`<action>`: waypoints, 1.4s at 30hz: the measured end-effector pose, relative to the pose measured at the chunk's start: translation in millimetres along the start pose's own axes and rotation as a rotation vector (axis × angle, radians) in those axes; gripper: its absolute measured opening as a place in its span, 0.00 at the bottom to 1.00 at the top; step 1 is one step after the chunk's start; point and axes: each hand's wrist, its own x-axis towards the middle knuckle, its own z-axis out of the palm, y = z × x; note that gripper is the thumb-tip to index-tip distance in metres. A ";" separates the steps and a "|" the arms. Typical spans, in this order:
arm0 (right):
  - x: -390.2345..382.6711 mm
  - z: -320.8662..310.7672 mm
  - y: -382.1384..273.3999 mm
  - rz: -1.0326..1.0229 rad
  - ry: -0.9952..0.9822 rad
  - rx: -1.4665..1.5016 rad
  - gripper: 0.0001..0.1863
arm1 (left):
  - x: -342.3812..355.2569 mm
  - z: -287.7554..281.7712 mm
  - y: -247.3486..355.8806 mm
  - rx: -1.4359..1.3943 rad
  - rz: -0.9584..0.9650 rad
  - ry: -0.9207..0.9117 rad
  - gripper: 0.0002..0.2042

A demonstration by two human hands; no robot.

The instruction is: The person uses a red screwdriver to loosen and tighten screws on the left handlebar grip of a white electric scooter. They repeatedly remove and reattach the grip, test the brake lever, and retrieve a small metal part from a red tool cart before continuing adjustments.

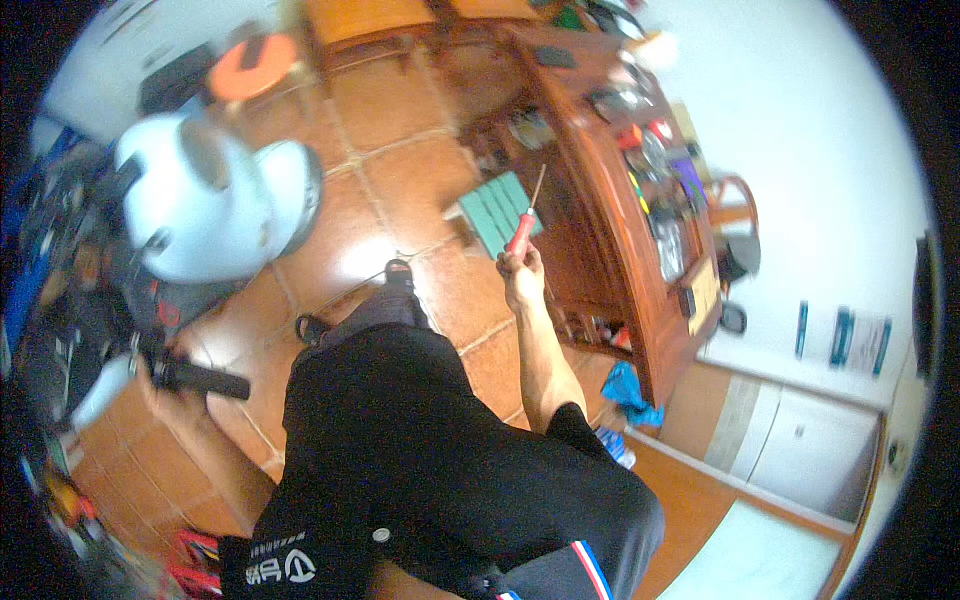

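My right hand [522, 275] is closed around the red handle of a screwdriver [520, 235], whose thin metal shaft points up and away from me. Beyond the handle, low beside a wooden cabinet, is a flat green slatted piece [497, 215]. On the left, my left hand [172, 392] is at a black handlebar grip [205, 380]. Its fingers are partly hidden and blurred, so their hold does not show. A large pale blue rounded shell [200, 200] stands just beyond that grip.
A reddish-brown wooden cabinet [650, 330] with a cluttered top runs along the right. An orange round stool [253, 68] stands at the far left. Dark, jumbled objects [70, 300] crowd the left edge. A blue bag [630, 392] lies by the cabinet's near end, on orange floor tiles.
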 end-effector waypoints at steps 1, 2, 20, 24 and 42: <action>25.4 -43.9 1.4 -0.091 0.191 -0.251 0.21 | 3.3 -5.4 -7.6 -0.135 -0.062 -0.136 0.22; 30.4 -60.8 2.4 -0.164 0.305 -0.251 0.21 | 7.3 -11.1 -6.4 -0.121 -0.048 -0.064 0.23; 322.5 -272.3 -100.0 -0.279 0.465 -1.480 0.25 | 29.2 -3.9 -5.6 -0.289 -0.139 0.209 0.17; 315.2 -269.7 -108.2 -0.280 0.402 -1.452 0.30 | 26.1 45.7 -11.7 -0.218 -0.073 0.323 0.18; 138.1 34.0 -14.2 -0.358 -0.649 -0.610 0.14 | -28.5 117.2 -39.9 -0.378 0.106 0.022 0.31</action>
